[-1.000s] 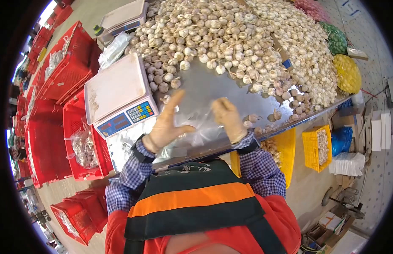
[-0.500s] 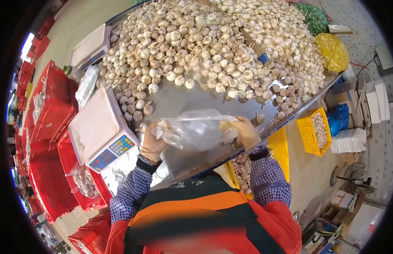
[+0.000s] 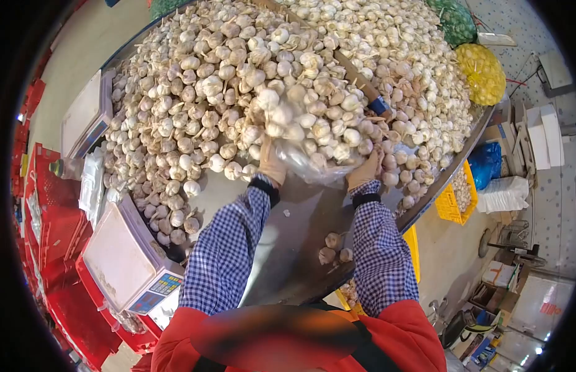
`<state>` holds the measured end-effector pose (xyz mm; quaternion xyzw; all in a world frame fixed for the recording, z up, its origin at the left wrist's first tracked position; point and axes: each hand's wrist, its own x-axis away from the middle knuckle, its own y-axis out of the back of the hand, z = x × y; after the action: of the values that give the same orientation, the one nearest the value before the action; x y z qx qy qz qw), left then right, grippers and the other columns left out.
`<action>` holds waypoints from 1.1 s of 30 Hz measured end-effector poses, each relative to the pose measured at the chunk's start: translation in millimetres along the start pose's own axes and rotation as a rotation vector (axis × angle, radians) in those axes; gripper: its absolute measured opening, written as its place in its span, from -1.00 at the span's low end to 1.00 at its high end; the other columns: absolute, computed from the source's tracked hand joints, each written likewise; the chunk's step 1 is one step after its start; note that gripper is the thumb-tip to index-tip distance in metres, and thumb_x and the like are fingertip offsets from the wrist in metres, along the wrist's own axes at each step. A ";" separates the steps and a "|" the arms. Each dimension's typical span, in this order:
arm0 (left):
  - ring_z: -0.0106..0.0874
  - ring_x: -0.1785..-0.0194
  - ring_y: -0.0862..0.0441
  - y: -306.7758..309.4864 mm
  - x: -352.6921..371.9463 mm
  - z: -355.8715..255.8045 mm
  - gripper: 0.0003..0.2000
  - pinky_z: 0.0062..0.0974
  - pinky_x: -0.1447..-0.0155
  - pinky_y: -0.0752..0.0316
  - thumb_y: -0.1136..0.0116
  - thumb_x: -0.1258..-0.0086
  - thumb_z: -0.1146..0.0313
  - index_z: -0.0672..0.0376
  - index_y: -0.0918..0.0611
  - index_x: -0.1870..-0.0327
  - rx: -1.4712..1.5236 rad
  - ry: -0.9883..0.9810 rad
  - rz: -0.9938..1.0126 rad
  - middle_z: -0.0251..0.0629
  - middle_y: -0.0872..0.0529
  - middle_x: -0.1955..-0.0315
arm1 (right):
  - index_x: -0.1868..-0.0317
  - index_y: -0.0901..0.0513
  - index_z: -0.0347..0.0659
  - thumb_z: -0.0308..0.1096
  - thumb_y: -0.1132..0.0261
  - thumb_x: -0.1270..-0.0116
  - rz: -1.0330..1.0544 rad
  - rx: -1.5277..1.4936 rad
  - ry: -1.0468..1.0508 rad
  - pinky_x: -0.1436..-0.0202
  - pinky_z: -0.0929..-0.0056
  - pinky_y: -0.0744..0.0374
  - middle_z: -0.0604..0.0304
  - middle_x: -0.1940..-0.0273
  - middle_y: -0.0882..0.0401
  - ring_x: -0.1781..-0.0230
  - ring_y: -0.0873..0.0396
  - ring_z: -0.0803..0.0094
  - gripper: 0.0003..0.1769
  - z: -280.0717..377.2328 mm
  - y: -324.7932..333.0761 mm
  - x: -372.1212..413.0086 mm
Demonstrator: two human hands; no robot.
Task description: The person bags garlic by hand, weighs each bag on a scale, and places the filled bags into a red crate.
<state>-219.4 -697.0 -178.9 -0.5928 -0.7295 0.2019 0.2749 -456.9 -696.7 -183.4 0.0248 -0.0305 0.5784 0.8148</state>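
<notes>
A clear plastic bag [image 3: 309,166] lies at the front edge of the large pile of garlic bulbs [image 3: 207,93] on the metal table [image 3: 294,248]. My left hand [image 3: 272,163] grips the bag's left side, its fingertips hidden among bulbs. At the bag's right side is my right hand [image 3: 366,172], fingers curled around the plastic beside the bulbs. Several bulbs show between the hands, in or behind the plastic; which of the two is not clear. A few loose bulbs [image 3: 328,254] rest near the table's front edge.
Two scales, one near [image 3: 123,254] and one farther [image 3: 86,115], stand at the left beside red crates [image 3: 58,217]. A divider [image 3: 359,77] crosses the pile. On the right are a yellow net bag [image 3: 481,74] and a yellow crate [image 3: 449,201].
Both hands have moved forward from over the bare metal to the pile, arms stretched out, taking the bag along. The bag was spread flat between them and now sits against the bulbs.
</notes>
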 end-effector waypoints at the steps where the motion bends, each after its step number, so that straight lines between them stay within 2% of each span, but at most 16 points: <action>1: -0.35 -0.06 -0.55 18.7 -19.7 16.9 -0.37 -0.41 -0.12 -0.51 -0.29 -0.18 0.43 0.23 -0.32 -0.31 -0.417 -0.256 0.136 -0.17 -0.57 -0.03 | -0.42 -0.10 -0.20 -0.55 -0.24 -0.24 0.006 0.004 -0.003 -0.23 0.41 -0.45 0.01 -0.34 -0.25 -0.24 -0.37 0.32 -0.23 21.2 -10.6 -0.9; 3: -0.33 -0.06 -0.57 63.4 -48.5 22.9 -0.34 -0.41 -0.12 -0.52 -0.31 -0.17 0.35 0.26 -0.31 -0.30 -1.337 -0.720 0.284 -0.15 -0.57 -0.06 | -0.43 -0.04 -0.26 -0.44 -0.14 -0.37 0.185 0.329 0.348 -0.31 0.39 -0.39 0.00 -0.31 -0.28 -0.26 -0.36 0.30 -0.31 70.6 -28.0 5.8; 4: -0.34 -0.07 -0.58 3.1 -22.6 -51.7 -0.42 -0.45 -0.14 -0.50 -0.28 -0.22 0.31 0.30 -0.37 -0.25 -1.281 -0.264 0.395 -0.16 -0.60 -0.06 | -0.44 -0.01 -0.28 -0.39 -0.09 -0.43 0.274 0.487 0.523 -0.34 0.38 -0.36 -0.01 -0.30 -0.29 -0.26 -0.35 0.29 -0.34 79.8 -31.4 8.4; 5: -0.34 -0.07 -0.58 4.3 -22.9 -47.1 -0.42 -0.45 -0.14 -0.50 -0.28 -0.22 0.31 0.30 -0.37 -0.25 -1.280 -0.253 0.390 -0.16 -0.60 -0.06 | -0.44 -0.01 -0.28 -0.39 -0.09 -0.43 0.281 0.490 0.514 -0.34 0.38 -0.36 -0.01 -0.30 -0.29 -0.26 -0.35 0.29 -0.34 70.3 -27.2 4.7; 7: -0.39 -0.05 -0.59 7.6 -30.9 -43.5 -0.53 -0.50 -0.14 -0.49 -0.24 -0.29 0.30 0.28 -0.45 -0.19 0.032 0.649 0.120 -0.20 -0.63 -0.03 | -0.47 0.13 -0.37 -0.76 -0.11 -0.14 0.593 0.420 0.352 -0.48 0.33 -0.09 -0.10 -0.40 -0.13 -0.41 -0.16 0.20 -0.09 57.0 -22.3 -5.0; 8: -0.46 0.01 -0.60 7.2 -23.0 -44.2 -0.62 -0.53 -0.14 -0.47 -0.21 -0.33 0.30 0.20 -0.52 -0.13 -0.103 0.622 0.180 -0.30 -0.65 0.04 | -0.47 0.13 -0.37 -0.76 -0.11 -0.14 0.601 0.415 0.353 -0.48 0.33 -0.09 -0.10 -0.40 -0.13 -0.41 -0.16 0.20 -0.09 56.0 -24.6 2.5; 11: -0.52 0.03 -0.57 34.1 11.8 -35.1 -0.63 -0.55 -0.13 -0.46 -0.23 -0.32 0.32 0.17 -0.53 -0.13 -0.449 0.541 0.349 -0.37 -0.64 0.07 | -0.28 -0.35 -0.24 -0.08 -0.06 -0.48 0.579 -0.639 -0.754 -0.20 0.38 -0.49 0.06 -0.09 -0.53 -0.09 -0.53 0.30 -0.48 88.2 -47.6 66.4; 12: -0.55 0.02 -0.54 37.5 31.7 -38.9 -0.62 -0.56 -0.14 -0.44 -0.27 -0.29 0.35 0.19 -0.53 -0.12 -0.444 0.520 0.304 -0.42 -0.63 0.09 | -0.11 -0.48 -0.13 0.18 0.05 -0.46 0.552 -0.554 -0.711 0.03 0.43 -0.59 0.20 0.08 -0.60 0.07 -0.59 0.40 -0.43 84.4 -53.2 84.6; 13: -0.55 0.02 -0.54 42.4 51.6 -44.2 -0.62 -0.56 -0.14 -0.44 -0.27 -0.29 0.35 0.19 -0.53 -0.12 -0.439 0.524 0.278 -0.42 -0.63 0.09 | -0.11 -0.48 -0.13 0.18 0.05 -0.46 0.565 -0.548 -0.733 0.03 0.43 -0.59 0.20 0.08 -0.60 0.07 -0.59 0.40 -0.43 84.5 -49.9 102.6; 16: -0.57 0.01 -0.53 56.6 112.1 -70.8 -0.55 -0.58 -0.13 -0.42 -0.31 -0.23 0.43 0.22 -0.50 -0.16 -0.498 0.492 0.380 -0.42 -0.63 0.06 | 0.05 -0.57 -0.14 -0.01 -0.09 -0.46 0.451 -0.442 -0.937 0.51 0.67 -0.45 0.32 0.28 -0.62 0.44 -0.55 0.59 -0.63 85.4 -42.2 159.7; 17: -0.57 0.01 -0.53 61.2 129.0 -81.2 -0.55 -0.58 -0.13 -0.42 -0.31 -0.23 0.43 0.22 -0.50 -0.16 -0.494 0.496 0.352 -0.42 -0.63 0.06 | 0.05 -0.57 -0.14 -0.01 -0.09 -0.46 0.468 -0.433 -0.958 0.51 0.67 -0.45 0.32 0.28 -0.62 0.44 -0.55 0.59 -0.63 87.3 -41.1 175.3; 19: -0.60 0.07 -0.55 60.7 158.2 -108.9 -0.55 -0.65 -0.06 -0.45 -0.31 -0.23 0.44 0.22 -0.50 -0.16 -0.441 0.647 0.266 -0.42 -0.65 0.09 | 0.09 -0.60 -0.20 -0.12 -0.16 -0.43 0.626 -0.285 -0.737 0.60 0.66 -0.33 0.36 0.41 -0.56 0.59 -0.43 0.64 -0.69 99.0 -41.4 199.0; 20: -0.62 0.15 -0.58 52.3 175.2 -124.5 -0.61 -0.68 0.06 -0.50 -0.29 -0.25 0.45 0.24 -0.55 -0.11 -0.458 0.451 0.267 -0.40 -0.68 0.14 | 0.09 -0.60 -0.20 -0.12 -0.16 -0.43 0.648 -0.279 -0.740 0.60 0.66 -0.33 0.36 0.41 -0.56 0.59 -0.43 0.64 -0.69 104.8 -41.1 207.4; 23: -0.62 0.20 -0.60 70.8 209.6 -155.2 -0.69 -0.69 0.13 -0.51 -0.24 -0.29 0.47 0.24 -0.59 -0.06 -0.343 0.444 0.029 -0.38 -0.69 0.16 | -0.03 -0.63 -0.21 -0.24 -0.15 -0.44 0.649 0.139 -0.466 0.61 0.69 -0.22 0.40 0.44 -0.54 0.67 -0.27 0.71 -0.71 120.3 -41.7 221.7; 29: -0.44 0.21 -0.67 103.6 271.1 -209.8 -0.78 -0.54 0.15 -0.63 -0.06 -0.42 0.45 0.24 -0.59 -0.03 -0.018 0.062 -0.249 -0.25 -0.70 0.15 | -0.05 -0.63 -0.20 -0.15 -0.09 -0.49 0.532 -0.043 -0.408 0.58 0.68 -0.20 0.37 0.27 -0.65 0.62 -0.21 0.76 -0.65 141.3 -67.4 249.9; 33: -0.47 0.45 -0.64 106.9 310.1 -296.1 -0.85 -0.54 0.39 -0.60 -0.05 -0.43 0.45 0.17 -0.56 0.03 -0.046 -0.267 -0.396 -0.31 -0.64 0.41 | 0.16 -0.61 -0.23 -0.14 -0.11 -0.48 0.680 -0.142 -0.231 0.58 0.63 -0.22 0.34 0.40 -0.54 0.66 -0.19 0.70 -0.68 188.7 -139.4 279.8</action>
<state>5.6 -380.5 32.1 -0.4124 -0.8658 0.2041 0.1966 -237.2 -493.6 25.9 0.0219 -0.1688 0.8060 0.5669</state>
